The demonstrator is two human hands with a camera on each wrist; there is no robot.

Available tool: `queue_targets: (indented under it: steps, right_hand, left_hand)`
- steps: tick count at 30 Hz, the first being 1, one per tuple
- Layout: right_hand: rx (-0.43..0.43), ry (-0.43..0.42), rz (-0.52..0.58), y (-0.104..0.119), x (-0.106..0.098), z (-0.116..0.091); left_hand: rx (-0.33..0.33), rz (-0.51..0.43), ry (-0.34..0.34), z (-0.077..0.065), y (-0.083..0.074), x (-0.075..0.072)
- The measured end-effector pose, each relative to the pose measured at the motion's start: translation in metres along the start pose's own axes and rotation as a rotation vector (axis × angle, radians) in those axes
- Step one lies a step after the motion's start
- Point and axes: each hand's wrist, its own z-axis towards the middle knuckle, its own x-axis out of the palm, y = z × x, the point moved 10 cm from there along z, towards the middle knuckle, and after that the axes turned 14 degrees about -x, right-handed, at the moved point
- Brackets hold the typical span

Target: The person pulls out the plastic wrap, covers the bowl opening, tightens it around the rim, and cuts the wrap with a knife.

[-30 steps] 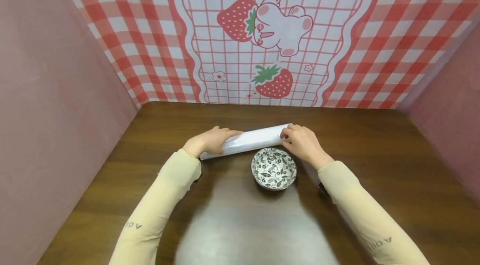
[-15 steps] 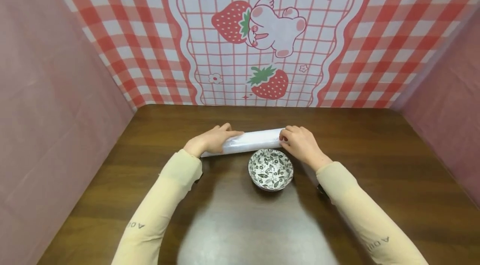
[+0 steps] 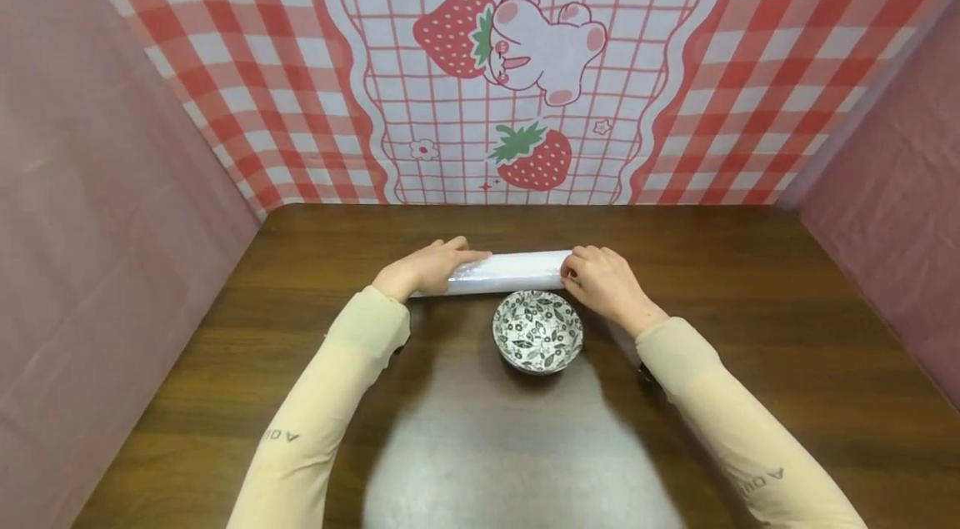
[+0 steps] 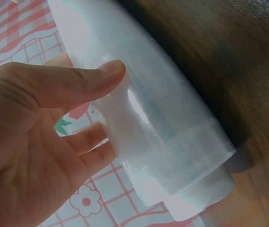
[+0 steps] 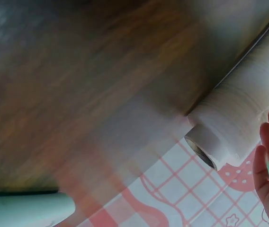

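A roll of plastic wrap [image 3: 517,272] lies crosswise on the table, its core end protruding from the film in both wrist views. My left hand [image 3: 431,269] grips its left part, the thumb [image 4: 111,71] over the near side and the other fingers partly hidden behind. At the right end, my right hand [image 3: 603,283] has curled fingers and thumb at the film's surface; the right wrist view shows the fingertips [image 5: 264,130] right beside the roll. Just in front of the roll stands a bowl [image 3: 537,331] with a black-and-white leaf pattern, nearer to the right hand.
The brown wooden table [image 3: 247,362] reaches back to a red-and-white checked cloth [image 3: 270,96] with strawberries. Pink walls [image 3: 112,179] close off the left and right sides. A bright glare [image 3: 517,454] lies on the tabletop between the forearms.
The roll has turned from a slant to nearly level, its left end moving away and its right end coming slightly nearer. Both hands stay on it, and the head view has shifted a little.
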Motion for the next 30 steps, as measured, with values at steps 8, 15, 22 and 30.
queue_targets:
  steps: [8,15,22,30]
  right_hand:
    - [0.007,-0.018,0.0,-0.003,-0.003,-0.004]
    - [0.01,-0.036,0.001,-0.007,-0.007,-0.008]
    - [0.005,-0.048,-0.002,-0.011,-0.014,-0.012]
    - [0.032,-0.031,0.011,-0.017,-0.017,-0.016]
  left_hand:
    - [0.01,0.006,-0.011,0.005,-0.005,-0.002]
    - [0.012,-0.006,-0.018,0.009,-0.011,-0.002]
    - [-0.019,-0.006,0.002,0.012,-0.015,-0.001]
    - [-0.027,-0.023,0.013,0.014,-0.019,0.0]
